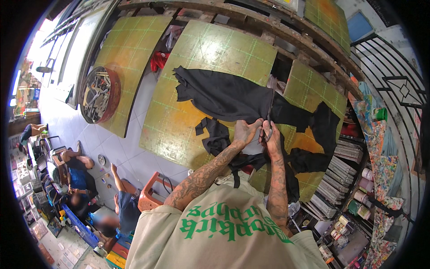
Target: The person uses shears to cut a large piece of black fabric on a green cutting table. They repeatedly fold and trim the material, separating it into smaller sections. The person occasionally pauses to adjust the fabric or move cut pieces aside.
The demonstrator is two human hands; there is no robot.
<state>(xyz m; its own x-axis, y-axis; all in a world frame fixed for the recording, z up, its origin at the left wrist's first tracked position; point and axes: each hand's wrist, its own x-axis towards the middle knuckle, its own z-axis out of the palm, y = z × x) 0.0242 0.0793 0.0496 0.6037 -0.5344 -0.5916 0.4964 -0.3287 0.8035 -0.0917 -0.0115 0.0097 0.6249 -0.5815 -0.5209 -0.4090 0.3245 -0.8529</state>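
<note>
My left hand (249,131) is closed near the lower edge of a long piece of black cloth (228,94); what its fingertips hold is hidden. Just to its right, my right hand (269,134) grips a long, narrow dark item (271,110) that runs up across the cloth; I cannot make out whether it is a tool or a strip. Other black cloth pieces (324,127) lie to the right, with cut scraps (215,139) left of my hands, on yellow-green gridded boards (210,45).
A red round tub of tools (96,96) sits on the left board. An orange plastic stool (150,193) is by my left arm. Two people (127,206) sit low at lower left. Stacked frames (336,172), paint tubs (363,197) and a black metal grille (401,89) line the right.
</note>
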